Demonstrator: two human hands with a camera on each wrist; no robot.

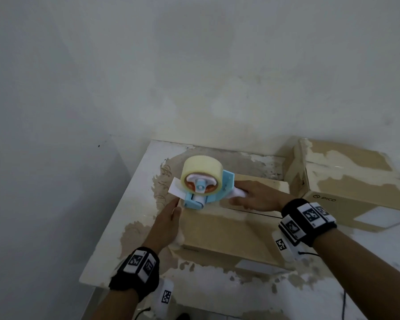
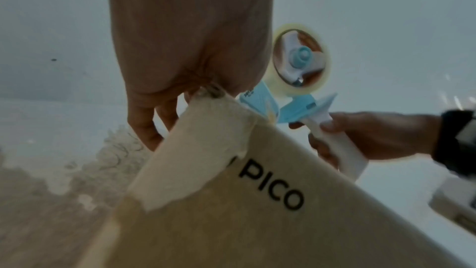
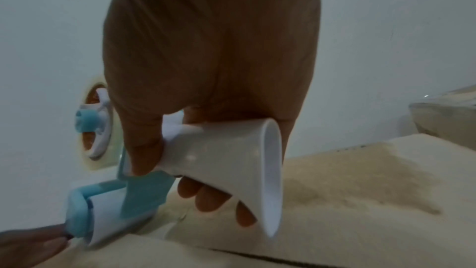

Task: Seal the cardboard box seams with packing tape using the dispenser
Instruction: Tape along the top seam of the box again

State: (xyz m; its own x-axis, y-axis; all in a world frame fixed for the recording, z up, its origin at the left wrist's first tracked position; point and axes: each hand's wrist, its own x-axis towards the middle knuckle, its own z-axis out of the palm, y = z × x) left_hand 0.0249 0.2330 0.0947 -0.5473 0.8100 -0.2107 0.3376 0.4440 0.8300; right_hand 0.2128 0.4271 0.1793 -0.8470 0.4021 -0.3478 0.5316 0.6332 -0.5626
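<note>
A brown cardboard box (image 1: pixel 224 229) printed PICO (image 2: pixel 270 186) lies on the worn white table (image 1: pixel 134 204), its dark top seam (image 1: pixel 254 212) running left to right. The blue tape dispenser (image 1: pixel 226 183) with its clear roll (image 1: pixel 201 174) sits on the box's top at the left end of the seam. A white tape end (image 1: pixel 177 188) sticks out past the box's left edge. My right hand (image 1: pixel 256 197) grips the dispenser's white handle (image 3: pixel 226 154). With fingers down the side, my left hand (image 1: pixel 169 220) presses against the box's left end, close to the dispenser's roller (image 3: pixel 77 215).
A second, larger PICO cardboard box (image 1: pixel 346 181) stands at the back right, touching the wall. The table's left edge (image 1: pixel 106 229) drops off beside my left hand. A plain wall (image 1: pixel 194 77) rises right behind the table.
</note>
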